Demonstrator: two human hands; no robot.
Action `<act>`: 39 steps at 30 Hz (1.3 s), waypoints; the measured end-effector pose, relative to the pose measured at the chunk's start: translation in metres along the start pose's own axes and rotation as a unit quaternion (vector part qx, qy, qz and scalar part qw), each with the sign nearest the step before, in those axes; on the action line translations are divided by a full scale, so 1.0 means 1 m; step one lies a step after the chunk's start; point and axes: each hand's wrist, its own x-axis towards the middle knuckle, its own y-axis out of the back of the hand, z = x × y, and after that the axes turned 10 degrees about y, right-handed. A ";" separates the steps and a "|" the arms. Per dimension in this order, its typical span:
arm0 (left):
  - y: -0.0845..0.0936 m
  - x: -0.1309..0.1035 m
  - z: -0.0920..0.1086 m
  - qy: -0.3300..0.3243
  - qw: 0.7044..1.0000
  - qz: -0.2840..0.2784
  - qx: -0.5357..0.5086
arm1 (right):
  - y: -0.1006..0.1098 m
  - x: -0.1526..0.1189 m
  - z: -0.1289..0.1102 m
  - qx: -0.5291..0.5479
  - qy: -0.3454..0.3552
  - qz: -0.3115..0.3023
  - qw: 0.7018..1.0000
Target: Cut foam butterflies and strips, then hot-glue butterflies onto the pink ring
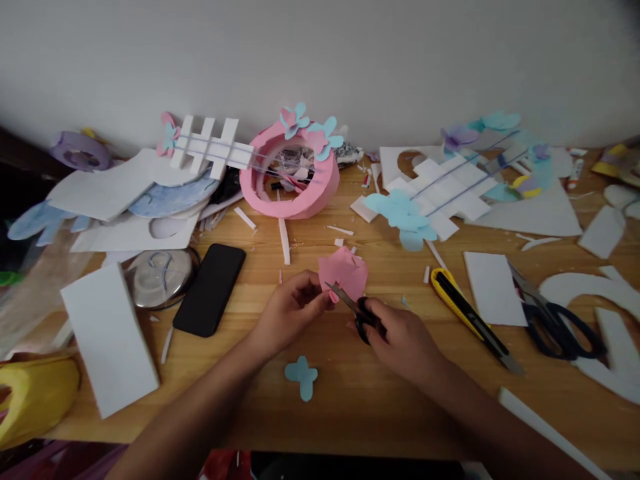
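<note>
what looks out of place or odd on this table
The yellow-and-black utility knife lies on the wooden table, right of the right hand, with its metal blade apparently out, which looks careless. Narrow white offcuts also litter the tabletop.

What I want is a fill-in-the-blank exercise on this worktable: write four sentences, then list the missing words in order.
The right hand holds a pair of ____.
The left hand holds paper that is ____.
The utility knife has a casing of black and ____.
For the person, the black phone lies to the ____ of both hands.
Missing words: scissors; pink; yellow; left.
</note>
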 end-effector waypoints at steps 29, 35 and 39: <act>-0.005 0.002 -0.018 0.014 0.992 -0.020 -0.122 | 0.001 0.001 -0.002 -0.009 0.005 -0.011 1.000; 0.002 0.001 -0.002 -0.001 0.999 -0.020 -0.036 | 0.002 0.002 -0.001 -0.009 0.006 -0.010 1.000; -0.006 0.002 -0.011 0.045 0.987 -0.023 -0.156 | 0.001 0.002 0.000 -0.032 0.008 -0.005 0.999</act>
